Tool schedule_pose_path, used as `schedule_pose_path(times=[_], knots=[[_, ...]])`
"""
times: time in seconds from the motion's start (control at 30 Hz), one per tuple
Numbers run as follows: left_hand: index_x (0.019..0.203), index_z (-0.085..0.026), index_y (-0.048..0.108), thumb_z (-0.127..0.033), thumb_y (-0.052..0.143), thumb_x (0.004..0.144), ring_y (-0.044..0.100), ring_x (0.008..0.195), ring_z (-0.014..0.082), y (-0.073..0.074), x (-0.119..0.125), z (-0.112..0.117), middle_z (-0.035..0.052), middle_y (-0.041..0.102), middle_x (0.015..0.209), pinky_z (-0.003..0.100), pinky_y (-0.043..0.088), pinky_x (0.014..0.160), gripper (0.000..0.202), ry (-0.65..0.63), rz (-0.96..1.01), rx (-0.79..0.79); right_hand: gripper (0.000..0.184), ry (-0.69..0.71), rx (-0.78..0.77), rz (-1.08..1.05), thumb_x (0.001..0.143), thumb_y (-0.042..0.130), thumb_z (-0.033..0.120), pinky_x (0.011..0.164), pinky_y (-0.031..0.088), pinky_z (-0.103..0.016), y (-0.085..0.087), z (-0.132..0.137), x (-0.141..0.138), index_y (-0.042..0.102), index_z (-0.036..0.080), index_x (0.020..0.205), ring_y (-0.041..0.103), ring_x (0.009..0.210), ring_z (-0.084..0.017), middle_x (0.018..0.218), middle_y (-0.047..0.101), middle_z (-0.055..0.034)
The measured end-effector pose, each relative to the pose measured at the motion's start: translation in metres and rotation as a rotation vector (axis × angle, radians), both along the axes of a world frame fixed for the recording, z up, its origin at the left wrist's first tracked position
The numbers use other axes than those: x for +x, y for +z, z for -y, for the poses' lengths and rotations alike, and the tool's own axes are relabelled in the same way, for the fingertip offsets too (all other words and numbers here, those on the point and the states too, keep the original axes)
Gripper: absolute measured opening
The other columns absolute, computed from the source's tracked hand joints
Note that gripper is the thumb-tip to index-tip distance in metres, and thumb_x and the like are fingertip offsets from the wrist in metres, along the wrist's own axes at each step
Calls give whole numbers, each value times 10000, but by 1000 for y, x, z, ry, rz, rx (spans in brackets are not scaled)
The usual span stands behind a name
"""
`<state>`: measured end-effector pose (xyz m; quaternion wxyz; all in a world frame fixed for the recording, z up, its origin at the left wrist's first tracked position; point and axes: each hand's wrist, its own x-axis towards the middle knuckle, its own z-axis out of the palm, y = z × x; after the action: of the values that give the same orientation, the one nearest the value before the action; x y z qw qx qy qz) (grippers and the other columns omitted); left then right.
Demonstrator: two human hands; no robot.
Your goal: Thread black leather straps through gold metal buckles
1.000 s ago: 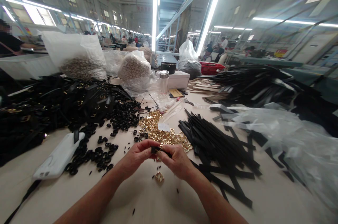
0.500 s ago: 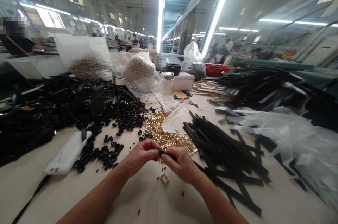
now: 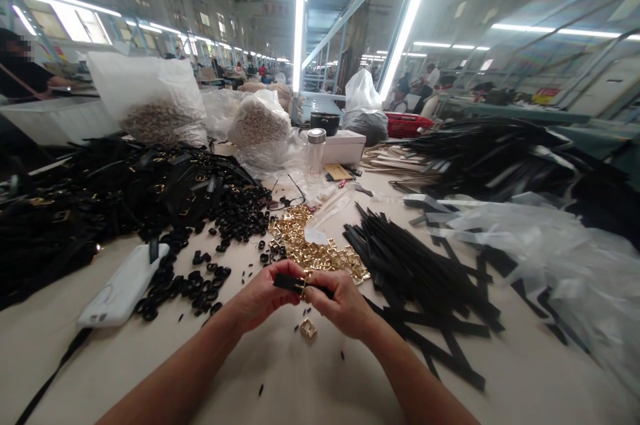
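Between my two hands is a black strap (image 3: 289,283) with a gold buckle (image 3: 303,287) on it. My left hand (image 3: 260,295) is closed on the strap's left end, which sticks out flat past the buckle. Thumb and fingers of my right hand (image 3: 340,298) pinch the strap just right of the buckle, covering part of it. One loose gold buckle (image 3: 309,328) lies on the table below my hands. Just beyond them spreads a heap of gold buckles (image 3: 325,257). To the right lies a bundle of black straps (image 3: 410,265).
Small black loops (image 3: 200,285) lie scattered to the left, near a white phone (image 3: 123,285) with a dark cord. Behind them rises a pile of buckled black straps (image 3: 125,191). Glasses (image 3: 287,200) and a clear bottle (image 3: 316,153) stand farther back. Plastic sheeting (image 3: 550,258) covers the right side.
The strap's end now shows through the buckle and extends left over my left fingers; before, only a small dark bit showed there. The whole view has shifted slightly.
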<state>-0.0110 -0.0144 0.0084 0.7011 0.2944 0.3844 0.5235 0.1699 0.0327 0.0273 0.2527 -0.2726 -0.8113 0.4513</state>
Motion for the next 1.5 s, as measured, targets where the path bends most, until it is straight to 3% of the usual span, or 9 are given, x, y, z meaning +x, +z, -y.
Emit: schedule_pose_path(times=[0.2, 0.33, 0.43, 0.73, 0.97, 1.1, 1.17, 1.3, 1.5], knots=[[910, -136, 709, -259, 780, 667, 616, 741, 150, 1, -4, 2, 63, 690, 825, 252, 504, 699, 281, -43, 108, 49, 304, -72, 10, -11, 855, 528, 271, 464, 236, -204, -2, -3, 1, 514, 162, 571, 322, 499, -70, 518, 367, 63], [878, -144, 709, -217, 808, 655, 604, 709, 125, 2, -2, 2, 42, 682, 810, 237, 485, 694, 255, -66, 44, 53, 271, -72, 39, 22, 864, 536, 275, 469, 251, -201, -2, -3, 1, 611, 161, 629, 358, 494, -72, 519, 431, 60], [836, -140, 697, -228, 825, 652, 583, 634, 98, 1, 0, 1, 20, 665, 739, 219, 459, 638, 241, -35, -54, 59, 245, -92, 127, 62, 867, 541, 262, 493, 276, -202, -4, -1, 0, 660, 172, 673, 412, 509, -78, 537, 499, 50], [838, -139, 693, -305, 809, 667, 617, 632, 131, 3, -5, -2, 36, 688, 724, 240, 451, 606, 266, -23, -237, 89, 335, -242, 413, 93, 901, 504, 315, 525, 286, -228, -6, -5, 3, 523, 184, 593, 436, 517, -95, 557, 525, 18], [813, -133, 673, -315, 727, 731, 586, 628, 134, -9, -1, -1, 35, 677, 720, 238, 429, 579, 207, -97, -514, 184, 246, -315, 550, 48, 926, 488, 283, 614, 366, -240, -6, -9, 6, 593, 193, 723, 535, 597, -126, 643, 597, -10], [722, -140, 627, -300, 684, 757, 528, 586, 114, -5, 2, -1, 4, 619, 644, 227, 402, 566, 173, -36, -533, 227, 120, -394, 582, -141, 906, 509, 216, 793, 442, -292, -2, -9, 5, 626, 198, 885, 594, 848, -182, 904, 640, -70], [714, -144, 619, -296, 681, 754, 525, 591, 116, 2, 3, -2, -1, 608, 634, 233, 411, 586, 169, 46, -466, 217, 109, -410, 575, -217, 893, 522, 201, 854, 448, -329, -1, -8, 5, 627, 202, 922, 587, 925, -202, 980, 624, -86], [707, -150, 631, -297, 689, 737, 497, 568, 111, 9, 4, -3, -14, 581, 603, 231, 404, 584, 161, 195, -363, 212, 91, -286, 432, -139, 877, 572, 234, 739, 468, -294, -5, -5, 0, 636, 203, 821, 586, 767, -175, 813, 617, -41], [734, -144, 679, -332, 746, 704, 525, 605, 126, 7, 10, -1, 10, 626, 661, 242, 427, 602, 202, 156, -346, 198, 235, -190, 125, -177, 864, 635, 385, 793, 481, -300, -18, 1, -13, 682, 215, 1019, 598, 872, -200, 940, 650, -55]])
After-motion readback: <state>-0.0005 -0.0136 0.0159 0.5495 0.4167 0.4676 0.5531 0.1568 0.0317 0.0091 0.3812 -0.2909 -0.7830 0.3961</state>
